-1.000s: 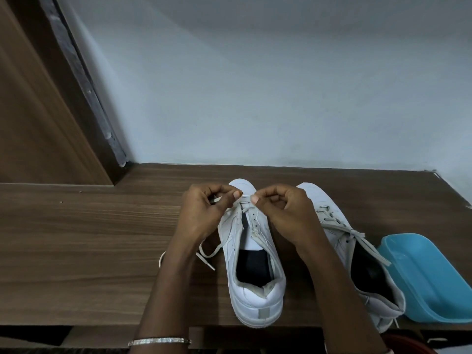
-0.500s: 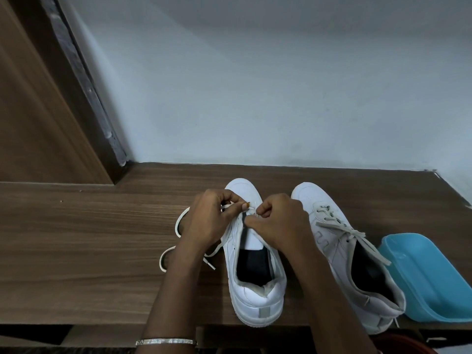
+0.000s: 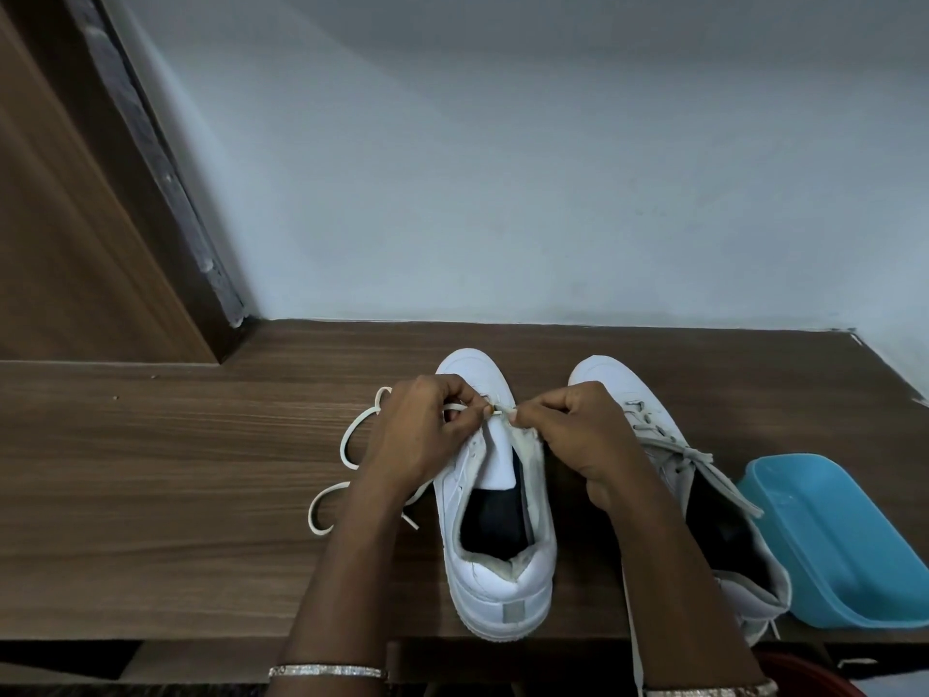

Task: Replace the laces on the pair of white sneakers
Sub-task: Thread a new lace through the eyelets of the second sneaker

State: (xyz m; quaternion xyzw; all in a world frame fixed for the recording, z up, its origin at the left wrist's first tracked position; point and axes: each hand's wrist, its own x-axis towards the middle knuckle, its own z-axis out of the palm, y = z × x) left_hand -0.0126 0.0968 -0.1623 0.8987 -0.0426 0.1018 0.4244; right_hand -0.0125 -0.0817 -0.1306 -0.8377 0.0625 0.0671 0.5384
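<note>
Two white sneakers stand toe-away on the wooden table. The left sneaker has its tongue bare and its eyelets mostly unlaced. My left hand and my right hand meet over its front eyelets, each pinching the white lace near its tip. The rest of that lace loops on the table left of the shoe. The right sneaker still carries a grey lace through its eyelets, its heel partly hidden by my right forearm.
A light blue plastic tub lies at the table's right end, close against the right sneaker. A pale wall runs along the far edge, a dark wooden panel stands at the back left. The near table edge is just behind the shoe heels.
The lace has been drawn further out to the left, its loops now lying wider on the table. Both hands stay together at the front eyelets of the left sneaker.
</note>
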